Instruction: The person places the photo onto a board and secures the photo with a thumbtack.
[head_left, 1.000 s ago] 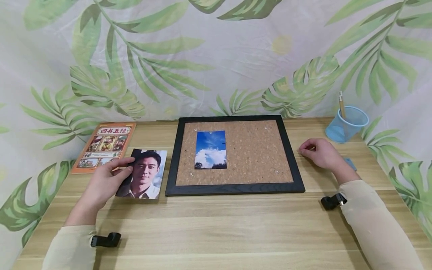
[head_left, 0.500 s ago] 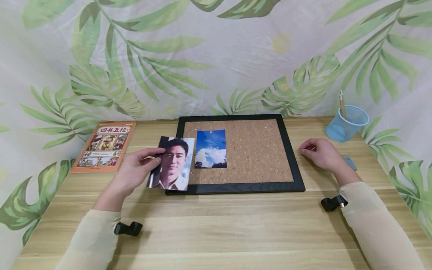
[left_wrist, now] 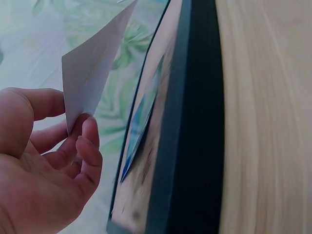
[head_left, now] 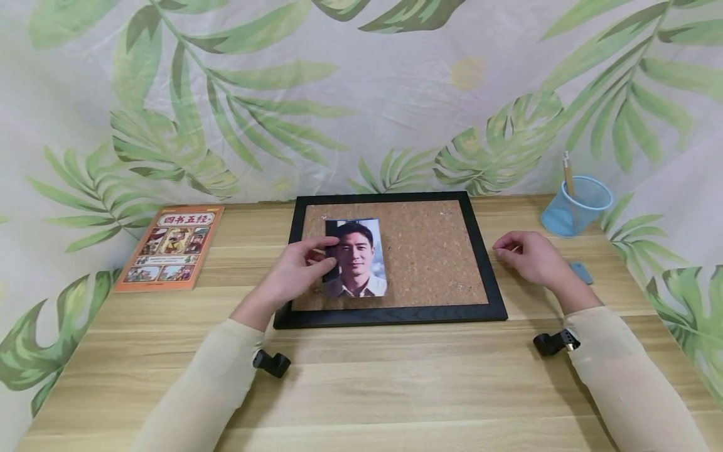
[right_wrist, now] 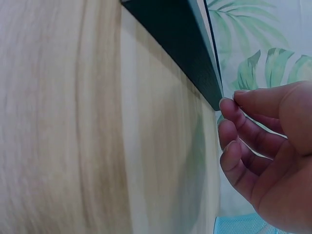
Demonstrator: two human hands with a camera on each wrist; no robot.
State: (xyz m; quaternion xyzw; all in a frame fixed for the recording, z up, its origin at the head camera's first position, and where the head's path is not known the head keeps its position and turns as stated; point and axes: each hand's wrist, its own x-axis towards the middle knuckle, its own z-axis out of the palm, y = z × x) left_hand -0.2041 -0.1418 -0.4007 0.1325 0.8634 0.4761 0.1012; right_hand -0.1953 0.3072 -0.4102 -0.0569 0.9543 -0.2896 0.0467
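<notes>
- A pale leaf-printed cloth (head_left: pixel 395 107) hangs behind my wood-grain tabletop (head_left: pixel 395 383); an orange book (head_left: pixel 169 249) lies towards the left, and a blue mesh cup (head_left: pixel 567 220) with a pencil (head_left: pixel 568 179) leaning in it stands far right
- My left grip (head_left: pixel 294 271) is narrowed to a pinch, with the left edge of the portrait photo (head_left: pixel 357 258) between thumb and fingers
- I have that photo above the left part of the black-framed corkboard (head_left: pixel 432 251); my left wrist view shows it tilted, apart from the board, blank back towards that camera
- A sky photo (left_wrist: pixel 140 124) is on the cork below, nearly all hidden by the portrait from the head view
- My right grip (head_left: pixel 530 257) is just beside the board's right edge, fingers bent, thumb and forefinger tips almost meeting; whether I have something tiny pinched there, I cannot tell
- Step in hand, as I judge it: placing the portrait photo on the board, with it not yet set down
- The next move, I think, calls for passing rightward clear of the sky photo, then lowering mine straight and flat onto bare cork
</notes>
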